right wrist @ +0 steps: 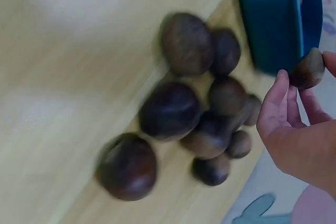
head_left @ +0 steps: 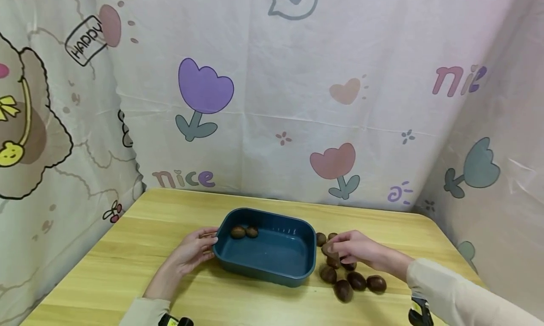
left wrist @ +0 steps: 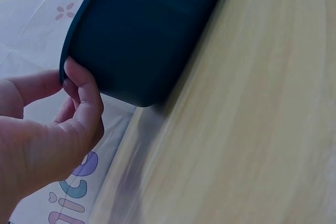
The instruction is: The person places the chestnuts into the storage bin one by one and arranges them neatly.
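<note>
A dark blue rectangular bin (head_left: 265, 264) stands in the middle of the table, with two brown chestnuts (head_left: 238, 232) in its far left corner. At its left end my left hand (head_left: 193, 251) pinches the rim between thumb and fingers; the left wrist view shows this grip on the bin wall (left wrist: 142, 35). My right hand (head_left: 354, 248) is just right of the bin, pinching one chestnut (right wrist: 308, 70) by the fingertips. Below that hand, several more glossy brown chestnuts (right wrist: 170, 110) lie loosely grouped on the wood.
The light wooden table (head_left: 170, 212) ends at a printed cloth backdrop (head_left: 263, 156) behind and at both sides. One chestnut (head_left: 320, 239) lies close by the bin's right wall. Another chestnut (head_left: 376, 284) sits farthest right in the group.
</note>
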The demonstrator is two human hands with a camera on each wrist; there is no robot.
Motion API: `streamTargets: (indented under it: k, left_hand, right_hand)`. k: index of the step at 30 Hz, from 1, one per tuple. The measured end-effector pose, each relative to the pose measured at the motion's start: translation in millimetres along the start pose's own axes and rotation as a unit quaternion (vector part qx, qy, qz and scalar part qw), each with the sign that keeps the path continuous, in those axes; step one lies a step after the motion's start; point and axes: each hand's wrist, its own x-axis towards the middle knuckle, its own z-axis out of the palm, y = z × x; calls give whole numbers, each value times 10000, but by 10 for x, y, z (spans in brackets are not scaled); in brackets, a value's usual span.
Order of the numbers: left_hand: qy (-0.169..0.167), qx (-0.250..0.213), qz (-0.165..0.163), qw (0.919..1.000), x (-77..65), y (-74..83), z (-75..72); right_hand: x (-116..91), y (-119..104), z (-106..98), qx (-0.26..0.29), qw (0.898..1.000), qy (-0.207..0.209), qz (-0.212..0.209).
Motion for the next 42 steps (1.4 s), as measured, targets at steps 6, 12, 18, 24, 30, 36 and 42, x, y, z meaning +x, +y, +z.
streamTargets:
  k: [6, 12, 18, 24, 30, 36, 42]
  left_hand:
    - [-25, -35, 48, 10000, -11, 11, -37]
    - [21, 7, 15, 10000, -3, -14, -24]
    - [-5, 14, 24, 10000, 1, -21, -4]
    - [17, -28, 26, 10000, -9, -21, -7]
    - [41, -40, 58, 10000, -15, -25, -16]
    - [40, 86, 109, 9999, -6, -39, -3]
    - [35, 45, 121, 9999, -24, -55, -8]
  right_hand:
    - [166, -272, 168, -238, 9992, -175, -252]
    - [367, -433, 326, -466, 9982, -223, -300]
    - [579, -599, 452, -304, 9992, -223, -87]
    - [784, -769, 551, -328, 9987, -367, 143]
    - [957, -837, 669, -513, 9980, -360, 81]
    - [1096, -789, 850, -611, 9979, -207, 106]
    - [1170, -764, 1020, -969, 9951, 128, 132]
